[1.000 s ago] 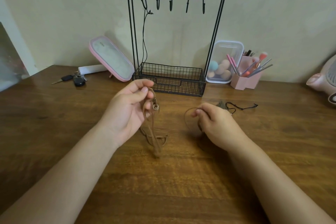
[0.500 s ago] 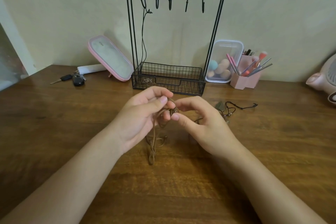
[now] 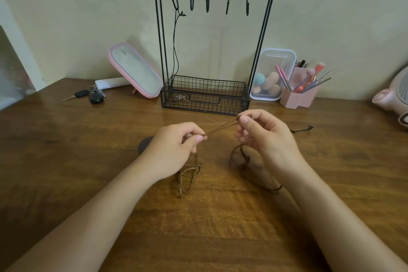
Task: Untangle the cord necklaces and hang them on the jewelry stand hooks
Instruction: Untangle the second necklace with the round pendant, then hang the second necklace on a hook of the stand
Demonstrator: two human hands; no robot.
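Both forearms come in low over the wooden table (image 3: 77,161). Left hand (image 3: 174,150): we mark the fingers curled in, thumb and forefinger closed narrow on the brown cord necklace (image 3: 220,128). Right hand (image 3: 265,137): slightly farther and higher, thumb (image 3: 244,119) pressed to forefinger, pinching the same cord, other fingers loosely curled.

A short stretch of cord runs taut between the two pinches, off the table. The rest droops: one loose tangle lies on the wood under the left hand, and another loop hangs under the right palm and trails back beneath the right wrist. We cannot tell where any knot is.

Just past the right hand a black cord (image 3: 302,130) lies on the table, mostly hidden by the hand.

Farther back is the jewelry stand (image 3: 205,104) at the wall. It has five hooks (image 3: 207,4), and a black cord necklace (image 3: 174,51) hangs from the leftmost down into the wire basket. Around it we note a pink mirror (image 3: 134,73), keys (image 3: 92,96), a clear box of sponges (image 3: 271,75) and a pink brush holder (image 3: 298,96).
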